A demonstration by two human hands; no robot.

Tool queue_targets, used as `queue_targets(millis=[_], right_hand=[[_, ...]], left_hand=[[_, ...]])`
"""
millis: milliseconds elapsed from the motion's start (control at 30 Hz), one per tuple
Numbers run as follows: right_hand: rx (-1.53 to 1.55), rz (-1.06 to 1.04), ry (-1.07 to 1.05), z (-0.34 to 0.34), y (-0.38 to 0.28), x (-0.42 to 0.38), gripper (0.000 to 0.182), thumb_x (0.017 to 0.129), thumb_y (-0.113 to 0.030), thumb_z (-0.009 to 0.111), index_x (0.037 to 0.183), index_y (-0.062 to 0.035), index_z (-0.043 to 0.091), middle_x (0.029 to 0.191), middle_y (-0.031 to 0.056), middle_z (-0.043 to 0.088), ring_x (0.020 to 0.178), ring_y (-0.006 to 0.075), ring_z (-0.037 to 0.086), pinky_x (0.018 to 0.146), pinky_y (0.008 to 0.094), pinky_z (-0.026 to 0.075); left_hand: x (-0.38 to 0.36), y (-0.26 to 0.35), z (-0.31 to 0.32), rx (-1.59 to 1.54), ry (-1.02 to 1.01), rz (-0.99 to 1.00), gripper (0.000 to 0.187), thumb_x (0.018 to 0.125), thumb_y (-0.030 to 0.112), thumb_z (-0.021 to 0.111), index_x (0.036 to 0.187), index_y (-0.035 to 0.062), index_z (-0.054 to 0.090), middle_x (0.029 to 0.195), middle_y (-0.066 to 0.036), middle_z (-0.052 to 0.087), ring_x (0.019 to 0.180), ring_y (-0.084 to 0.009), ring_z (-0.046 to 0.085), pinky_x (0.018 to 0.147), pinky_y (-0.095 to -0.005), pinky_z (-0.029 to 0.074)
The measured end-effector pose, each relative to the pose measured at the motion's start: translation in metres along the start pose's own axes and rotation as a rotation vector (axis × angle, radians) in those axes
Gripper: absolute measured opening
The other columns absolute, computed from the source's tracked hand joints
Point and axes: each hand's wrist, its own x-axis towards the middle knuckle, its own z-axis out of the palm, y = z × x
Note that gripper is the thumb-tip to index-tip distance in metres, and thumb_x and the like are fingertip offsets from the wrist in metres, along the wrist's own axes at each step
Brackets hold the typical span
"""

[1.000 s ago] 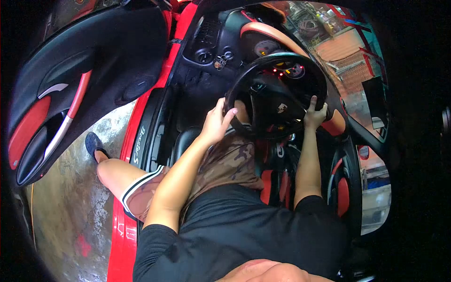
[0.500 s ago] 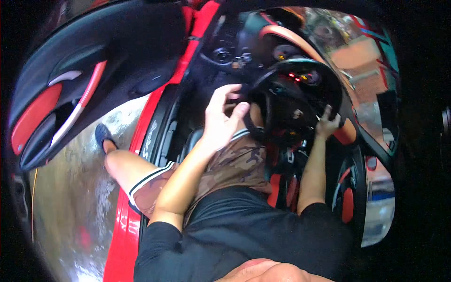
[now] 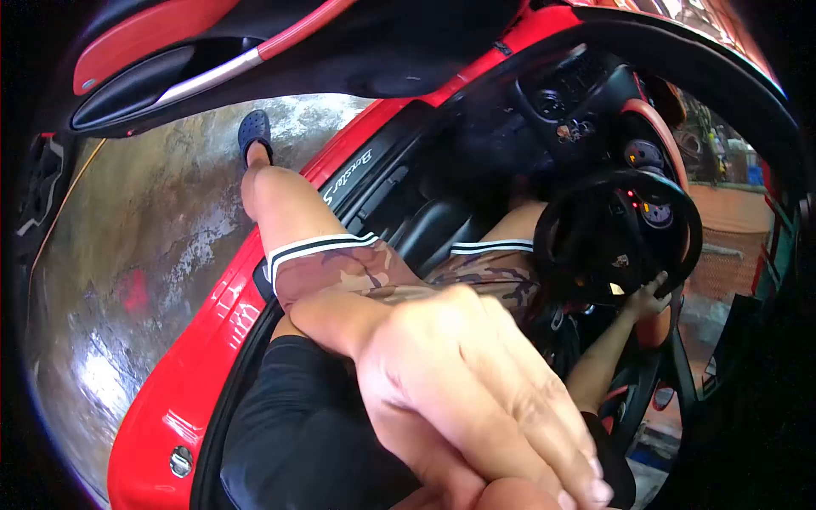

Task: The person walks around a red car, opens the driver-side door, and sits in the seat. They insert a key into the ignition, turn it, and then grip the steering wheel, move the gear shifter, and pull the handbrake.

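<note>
My left hand (image 3: 476,374) is raised close to the camera, in front of my face. Its back faces me, the fingers side by side and loosely bent, the thumb apart from them. Nothing held shows in it, though the palm is hidden. At the lower right of the black steering wheel (image 3: 551,197), my right hand (image 3: 648,299) is on the rim with its fingers partly round it. Behind the wheel, gauges (image 3: 643,155) show red and yellow lights. A bunch of keys (image 3: 578,131) hangs on the dashboard to the left of the wheel.
The red car's door (image 3: 297,64) stands open at upper left, beside the red door sill (image 3: 204,340). My leg (image 3: 293,204) extends out, a dark blue clog (image 3: 254,129) on the wet-looking floor (image 3: 127,280). My other leg (image 3: 514,228) is under the wheel.
My left hand has risen from beside the steering wheel to my face. My right hand stays on the wheel's lower right. The view has turned, bringing more floor and sill into sight.
</note>
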Motion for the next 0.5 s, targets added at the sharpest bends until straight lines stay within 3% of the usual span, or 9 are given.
queue_targets(millis=[133,233,333,367,433,500], right_hand=[[-0.076,-0.023,0.031,-0.002,-0.001,-0.002,0.101,0.087,-0.069,0.065,0.124,0.0239,0.051,0.121,0.0377,0.061,0.115,0.0447,0.06,0.098,0.0441,0.049],[-0.014,0.158,-0.102,-0.011,-0.033,-0.01,0.102,0.087,-0.067,0.066,0.128,0.0245,0.048,0.122,0.0363,0.062,0.108,0.043,0.064,0.089,0.0422,0.054],[-0.19,0.0,0.075,0.0,0.008,0.002,0.094,0.088,-0.063,0.068,0.123,0.0225,0.052,0.112,0.0305,0.066,0.091,0.0351,0.069,0.075,0.038,0.056],[-0.147,0.027,0.051,-0.002,0.014,0.005,0.092,0.089,-0.063,0.068,0.122,0.022,0.052,0.111,0.0294,0.067,0.088,0.0339,0.069,0.073,0.0375,0.056],[-0.051,0.084,-0.003,-0.004,-0.004,-0.002,0.09,0.089,-0.061,0.068,0.121,0.0208,0.054,0.109,0.0274,0.067,0.084,0.0314,0.069,0.069,0.0364,0.056],[-0.004,0.14,-0.059,-0.007,-0.012,-0.005,0.088,0.089,-0.06,0.069,0.123,0.0191,0.054,0.108,0.0274,0.068,0.086,0.0314,0.069,0.071,0.0371,0.056]], left_hand=[[-0.004,0.016,-0.018,0.054,-0.022,-0.1,0.024,0.1,0.017,0.062,0.1,-0.0054,0.071,0.102,-0.02,0.072,0.087,-0.0313,0.072,0.078,-0.0387,0.059],[-0.005,0.025,-0.022,-0.065,-0.031,-0.132,0.029,0.101,0.02,0.06,0.079,0.0008,0.061,0.076,-0.01,0.059,0.072,-0.0271,0.067,0.075,-0.0443,0.058],[0.001,0.042,-0.011,-0.24,-0.056,-0.095,0.042,0.102,0.02,0.059,0.064,0.0061,0.048,0.058,-0.005,0.044,0.061,-0.0239,0.062,0.078,-0.0521,0.056],[0.008,0.041,-0.023,-0.293,-0.231,-0.021,0.043,0.103,0.018,0.056,0.063,0.0067,0.048,0.057,-0.005,0.046,0.058,-0.0235,0.06,0.079,-0.056,0.056],[0.004,0.06,-0.005,-0.345,-0.016,-0.151,0.044,0.105,0.019,0.053,0.063,0.0064,0.049,0.057,-0.006,0.05,0.056,-0.0238,0.06,0.081,-0.0613,0.054],[0.003,0.064,-0.002,-0.35,-0.011,-0.159,0.045,0.106,0.02,0.051,0.063,0.0053,0.052,0.056,-0.007,0.053,0.058,-0.0233,0.063,0.083,-0.0643,0.053]])
